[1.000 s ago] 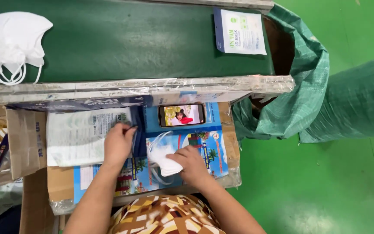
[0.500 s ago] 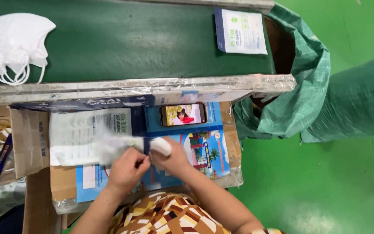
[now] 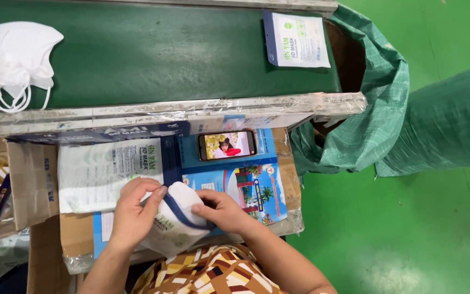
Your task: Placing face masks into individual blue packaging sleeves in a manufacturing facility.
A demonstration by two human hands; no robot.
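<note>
My left hand grips the open mouth of a white plastic pouch with a dark blue edge. A folded white face mask sits partly inside that pouch, and my right hand is closed on it. Both hands meet low over a cardboard work surface covered by a blue printed sheet. Just left of my left hand lies a stack of flat white pouches.
A phone with a lit screen lies on the blue sheet. Beyond is a green conveyor belt carrying a pile of white masks at left and one filled pouch at right. A green woven sack hangs at the belt's right end.
My left hand lifted a pouch off the stack and brought it to my right hand, which now holds the mask partly inside the pouch's mouth.
</note>
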